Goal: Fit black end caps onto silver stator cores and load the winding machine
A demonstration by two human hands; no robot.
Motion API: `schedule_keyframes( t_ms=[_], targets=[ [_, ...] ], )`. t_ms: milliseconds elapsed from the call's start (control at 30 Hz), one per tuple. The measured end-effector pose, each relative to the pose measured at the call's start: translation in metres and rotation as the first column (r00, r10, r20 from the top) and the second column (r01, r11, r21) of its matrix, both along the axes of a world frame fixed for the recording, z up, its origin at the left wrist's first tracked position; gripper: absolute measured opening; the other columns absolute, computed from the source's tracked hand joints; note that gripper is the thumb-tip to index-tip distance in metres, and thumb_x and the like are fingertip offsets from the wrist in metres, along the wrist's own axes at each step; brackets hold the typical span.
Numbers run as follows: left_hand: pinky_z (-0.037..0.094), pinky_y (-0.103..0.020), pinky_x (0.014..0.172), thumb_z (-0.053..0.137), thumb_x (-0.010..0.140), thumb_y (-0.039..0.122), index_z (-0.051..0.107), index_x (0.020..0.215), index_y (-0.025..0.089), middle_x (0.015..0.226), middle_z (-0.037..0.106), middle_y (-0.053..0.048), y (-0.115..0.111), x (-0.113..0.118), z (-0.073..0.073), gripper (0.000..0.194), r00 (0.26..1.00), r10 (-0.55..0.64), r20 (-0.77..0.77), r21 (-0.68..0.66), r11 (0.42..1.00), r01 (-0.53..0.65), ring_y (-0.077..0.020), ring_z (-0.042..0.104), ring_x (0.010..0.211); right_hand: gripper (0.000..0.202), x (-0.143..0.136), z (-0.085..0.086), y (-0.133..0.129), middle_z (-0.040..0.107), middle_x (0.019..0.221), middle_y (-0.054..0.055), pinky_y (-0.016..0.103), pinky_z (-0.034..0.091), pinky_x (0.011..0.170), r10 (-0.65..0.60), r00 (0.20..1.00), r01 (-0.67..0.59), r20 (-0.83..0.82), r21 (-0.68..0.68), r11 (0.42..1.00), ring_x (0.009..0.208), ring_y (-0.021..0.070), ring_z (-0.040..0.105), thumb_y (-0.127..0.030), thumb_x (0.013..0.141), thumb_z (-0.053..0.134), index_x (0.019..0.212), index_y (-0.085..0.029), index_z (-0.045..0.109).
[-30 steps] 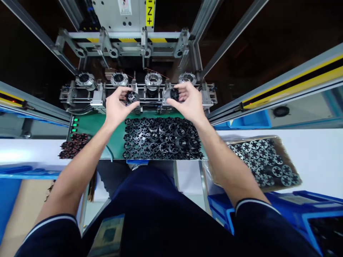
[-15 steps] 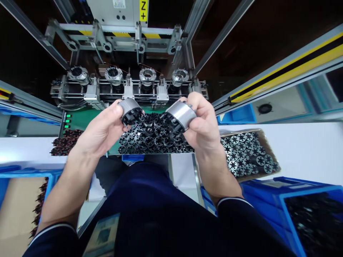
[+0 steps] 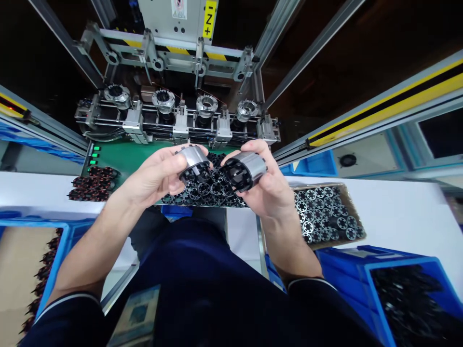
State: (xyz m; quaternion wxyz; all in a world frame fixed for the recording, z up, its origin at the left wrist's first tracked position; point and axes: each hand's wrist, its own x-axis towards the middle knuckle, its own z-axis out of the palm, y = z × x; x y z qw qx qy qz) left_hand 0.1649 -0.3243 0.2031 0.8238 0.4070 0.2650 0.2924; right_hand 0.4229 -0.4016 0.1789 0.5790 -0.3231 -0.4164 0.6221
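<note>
My left hand [image 3: 159, 173] is closed around a motor stator core [image 3: 194, 158], a silver metal ring with black plastic insulation inside and along its rim. In my right hand [image 3: 265, 180] is a second stator core [image 3: 249, 166], its black slotted end tilted down and toward my left hand. The two cores are held close to each other but apart. Beneath them, a pile of black-and-silver stator parts [image 3: 206, 190] lies on the green work surface [image 3: 135, 154], partly hidden by my hands.
Ahead stands a winding machine with several round fixtures [image 3: 207, 105] in a row. Wound copper stators [image 3: 92, 185] sit at left. On the right are a cardboard box [image 3: 356, 212] of metal cores and a blue bin [image 3: 379, 279] of black parts. Another blue bin [image 3: 67, 241] stands lower left.
Both hands have brought their stator cores nearer together. The right core has turned so its open black end shows more. The whole view has shifted and tilted slightly.
</note>
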Motion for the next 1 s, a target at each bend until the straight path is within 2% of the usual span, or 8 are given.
schedule_keyframes(
  t_ms=[200,333,433,533,633,767,867,1000],
  targets=[
    [0.038,-0.018,0.043,0.119,0.075,0.071,0.093,0.125,0.026,0.079,0.062,0.006,0.002,-0.008,-0.005,0.073,0.994,0.09,-0.069,0.084,0.993,-0.084,-0.0012,0.034,0.047,0.074,-0.005,0.008,0.0,0.073,0.095,-0.002,0.027,0.051,0.044,0.043,0.996,-0.033,0.079,-0.127,0.991,0.058,0.0126,0.057,-0.072,0.083,0.108,0.14,-0.036,0.077],
    [0.045,-0.022,0.049,0.118,0.079,0.061,0.093,0.134,0.025,0.096,0.073,0.001,0.008,-0.016,-0.011,0.07,0.979,0.155,-0.133,0.178,0.975,-0.13,-0.0035,0.045,0.054,0.07,-0.006,0.009,0.003,0.075,0.096,-0.003,0.027,0.06,0.052,0.023,0.992,-0.003,0.121,-0.161,0.987,0.064,0.0137,0.067,-0.068,0.083,0.109,0.137,-0.036,0.078],
    [0.049,-0.026,0.056,0.117,0.079,0.048,0.091,0.147,0.023,0.116,0.084,-0.006,0.023,-0.024,-0.026,0.077,0.935,0.277,-0.221,0.361,0.914,-0.185,-0.0073,0.057,0.063,0.066,0.005,0.001,0.014,0.079,0.106,-0.002,0.027,0.061,0.053,-0.05,0.961,0.08,0.27,-0.101,0.992,0.066,0.0132,0.071,-0.068,0.088,0.107,0.14,-0.038,0.079],
    [0.05,-0.031,0.067,0.118,0.074,0.045,0.091,0.145,0.017,0.124,0.088,-0.011,0.059,-0.032,-0.046,0.081,0.837,0.433,-0.334,0.575,0.798,-0.183,-0.0126,0.066,0.072,0.064,0.036,-0.016,0.045,0.084,0.115,0.002,0.032,0.072,0.067,-0.201,0.844,0.167,0.497,0.112,0.98,0.082,0.0186,0.082,-0.063,0.087,0.11,0.138,-0.035,0.083],
    [0.048,-0.035,0.08,0.117,0.076,0.048,0.091,0.144,0.01,0.09,0.082,0.0,0.116,-0.036,-0.062,0.083,0.757,0.49,-0.432,0.683,0.726,-0.08,-0.0166,0.068,0.08,0.067,0.076,-0.039,0.1,0.088,0.124,0.008,0.046,0.08,0.091,-0.353,0.66,0.181,0.663,0.316,0.931,0.103,0.0282,0.089,-0.066,0.084,0.11,0.135,-0.03,0.085],
    [0.046,-0.035,0.107,0.118,0.075,0.048,0.085,0.146,0.001,0.069,0.067,0.014,0.194,-0.026,-0.08,0.091,0.715,0.5,-0.489,0.752,0.657,0.055,-0.0119,0.062,0.096,0.077,0.112,-0.079,0.177,0.09,0.127,0.013,0.054,0.079,0.09,-0.429,0.444,0.177,0.787,0.393,0.902,0.087,0.0283,0.084,-0.072,0.081,0.105,0.139,-0.023,0.087],
    [0.045,-0.036,0.111,0.12,0.07,0.053,0.084,0.144,0.0,0.07,0.07,0.014,0.223,-0.009,-0.098,0.098,0.719,0.489,-0.494,0.741,0.669,0.054,-0.0115,0.061,0.098,0.073,0.116,-0.109,0.21,0.089,0.117,0.014,0.061,0.078,0.096,-0.407,0.366,0.204,0.837,0.355,0.912,0.083,0.0297,0.082,-0.072,0.083,0.1,0.133,-0.021,0.086],
    [0.048,-0.032,0.096,0.126,0.056,0.051,0.092,0.132,0.005,0.069,0.069,0.01,0.223,0.005,-0.112,0.095,0.713,0.414,-0.566,0.67,0.735,0.105,-0.0166,0.069,0.089,0.063,0.114,-0.128,0.218,0.088,0.111,0.014,0.066,0.074,0.111,-0.332,0.309,0.106,0.891,0.314,0.943,0.102,0.038,0.085,-0.067,0.083,0.1,0.125,-0.023,0.084]
  ],
)
